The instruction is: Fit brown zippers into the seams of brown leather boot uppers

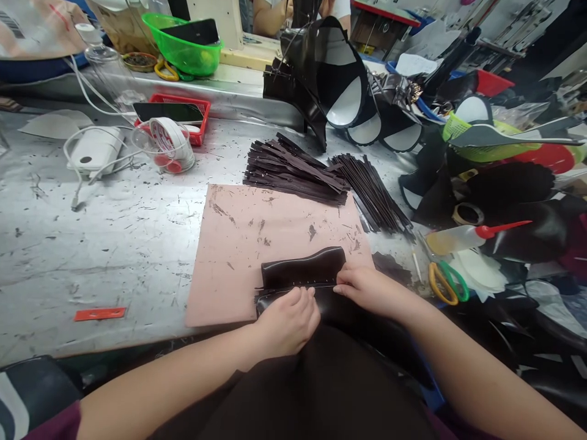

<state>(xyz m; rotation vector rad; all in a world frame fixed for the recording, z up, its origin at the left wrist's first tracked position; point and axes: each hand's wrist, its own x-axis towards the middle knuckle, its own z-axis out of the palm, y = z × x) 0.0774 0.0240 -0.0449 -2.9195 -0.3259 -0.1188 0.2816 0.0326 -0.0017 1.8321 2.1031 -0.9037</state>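
Head view: both hands are on the black leather piece, at the pink board's near edge, left fingers curled and right fingers pinching its seam. Up on the surface, a red basket cradles a dark phone; behind it, a green basket (bright thing!) holds another phone.

Both hands close together (fingers curled), forearms angled inward
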